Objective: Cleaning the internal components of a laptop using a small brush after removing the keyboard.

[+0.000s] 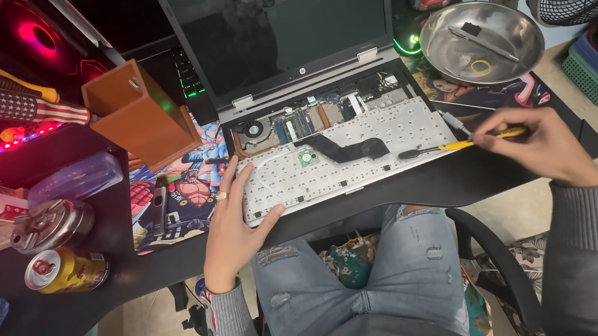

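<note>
In the head view, an opened laptop (320, 81) is sitting on the dark tabletop (54, 308), its keyboard (348, 153) flipped face-down over the near half, white underside up, with a black ribbon cable (344, 149) lying across it. The left hand (231, 223) is resting flat and spread on the keyboard's near left corner, gripping nothing. The right hand (535, 144), to the right of the laptop, is pinching a yellow-handled screwdriver (454, 146); its dark tip is pointing left, reaching the keyboard's right edge. The exposed fan (252, 130) and boards are showing far of the keyboard. Far right, a steel bowl (439, 54) is holding a pen-like tool (482, 41) and a yellow band (479, 68). On the left are standing an orange box (140, 116), a drink can (65, 270) and a metal tin (51, 224).
</note>
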